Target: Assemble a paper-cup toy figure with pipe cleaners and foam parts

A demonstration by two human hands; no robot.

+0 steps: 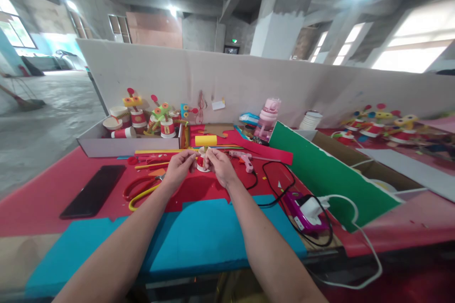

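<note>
Red-and-white cup (201,166), small and round-based, sits at the centre of the head view on the smooth, glossy red table covering (199,187), partly hidden between the two hands. On its near left, the left hand (182,165) curls with thumb and forefinger tips drawn together; on the other side, the right hand (221,166) bends its fingers in close against the cup's top. Whatever either set of fingertips pinches is too small to tell. Just beyond lies a plain yellow cylinder (205,140), and to the right a pink plastic glue gun (246,161) with a pistol-shaped body. Left of the hands are looped, rounded tool handles (144,193) in red and yellow, then a flat, shiny black slab (93,191) like a phone. A matte blue sheet (202,232) spreads beneath the forearms. Farther back, a shallow white-walled box (130,147) holds cup figures (167,129) with springy, coiled parts and red discs; at right, a flat green panel (327,175) leans near a glossy purple power strip (302,215).
</note>
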